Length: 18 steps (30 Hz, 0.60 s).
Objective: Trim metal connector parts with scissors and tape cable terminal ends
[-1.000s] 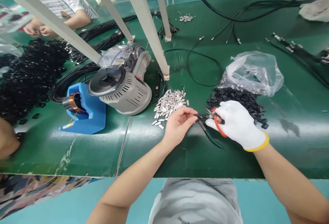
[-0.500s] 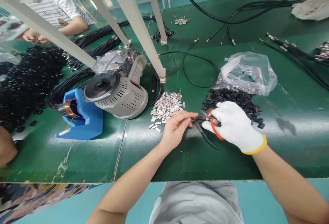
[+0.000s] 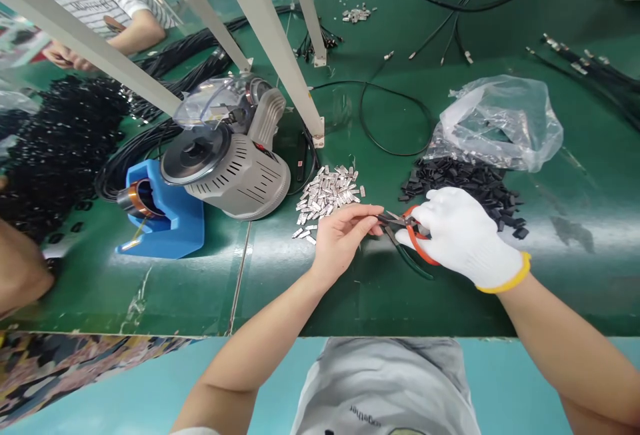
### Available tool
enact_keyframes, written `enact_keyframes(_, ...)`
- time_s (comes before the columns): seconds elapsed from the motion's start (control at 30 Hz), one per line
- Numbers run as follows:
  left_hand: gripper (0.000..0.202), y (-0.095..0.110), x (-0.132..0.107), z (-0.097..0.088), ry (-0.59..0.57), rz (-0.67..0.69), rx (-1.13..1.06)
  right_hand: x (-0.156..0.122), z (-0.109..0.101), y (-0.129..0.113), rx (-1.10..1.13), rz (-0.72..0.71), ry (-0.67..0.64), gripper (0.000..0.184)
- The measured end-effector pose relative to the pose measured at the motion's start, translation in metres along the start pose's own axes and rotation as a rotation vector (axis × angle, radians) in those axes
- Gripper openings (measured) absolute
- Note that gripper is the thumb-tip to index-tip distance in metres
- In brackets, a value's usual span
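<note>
My left hand (image 3: 341,235), bare, pinches a small dark piece (image 3: 383,219) between thumb and fingers; most of it is hidden. In a white glove with a yellow cuff, my right hand (image 3: 457,238) grips orange-handled scissors (image 3: 423,252), their blades pointing left at the dark piece. Below the scissors, green-handled pliers (image 3: 414,264) lie on the table. A heap of small silver metal connector shells (image 3: 327,190) is just beyond my left hand. Past my gloved hand spreads a heap of small black pieces (image 3: 465,182).
A grey round machine (image 3: 245,178) and a blue tape dispenser (image 3: 183,222) stand at left. White posts (image 3: 273,35) rise behind. A clear plastic bag (image 3: 530,122) and black cables (image 3: 395,92) lie farther back. A co-worker's hands (image 3: 67,56) are at upper left, and another person's arm (image 3: 23,268) at left.
The view has shifted slightly. The scissors' blades are now closer together and nearer the left fingertips. Both hands keep their hold.
</note>
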<state>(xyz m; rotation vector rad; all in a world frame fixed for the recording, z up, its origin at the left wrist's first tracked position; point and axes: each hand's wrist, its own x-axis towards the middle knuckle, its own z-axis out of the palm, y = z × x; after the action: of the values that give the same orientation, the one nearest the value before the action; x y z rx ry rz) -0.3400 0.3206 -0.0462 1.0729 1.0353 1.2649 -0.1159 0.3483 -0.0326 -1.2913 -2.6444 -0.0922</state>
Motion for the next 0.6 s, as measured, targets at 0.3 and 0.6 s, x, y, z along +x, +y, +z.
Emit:
enact_keyframes(0.3, 0.016, -0.001, -0.001, 0.002, 0.012, -0.011, -0.038, -0.001, 0.001, 0.002, -0.006, -0.022, 0.014, 0.040)
enact_keyframes(0.6, 0.022, -0.002, -0.006, 0.005, -0.057, -0.026, 0.025, 0.004, -0.009, -0.002, 0.025, -0.087, -0.028, 0.037)
